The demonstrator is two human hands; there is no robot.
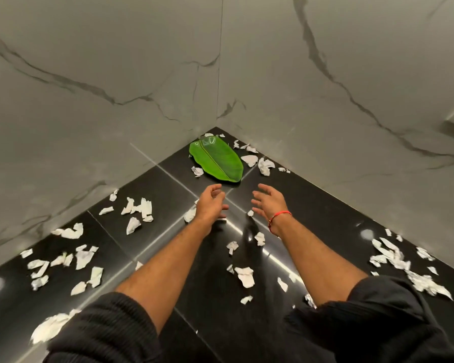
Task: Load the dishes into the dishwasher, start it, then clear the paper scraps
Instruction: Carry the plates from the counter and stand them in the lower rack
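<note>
— What is shown of the hands?

— Both arms are stretched forward over a glossy black tiled surface in a corner of grey marbled walls (102, 74). The left hand (211, 203) is seen from the back, its fingers loosely curled and spread, nothing gripped. The right hand (269, 200) is likewise held apart, fingers relaxed, nothing held. A red thread bracelet (279, 218) is worn on the right wrist, and dark sleeves (110, 326) are pushed up.

— Where are the paper scraps?

— White torn paper scraps (136, 209) are scattered all over the black tiles (168, 179), left, right and between the arms. One scrap (190, 214) lies just beside the left hand; whether it is touched cannot be told. A green leaf-shaped plate (216, 161) lies in the corner, just beyond both hands.

— Can any writing be read?

— Faint marks are seen on the plate's far end, too small to read.
</note>
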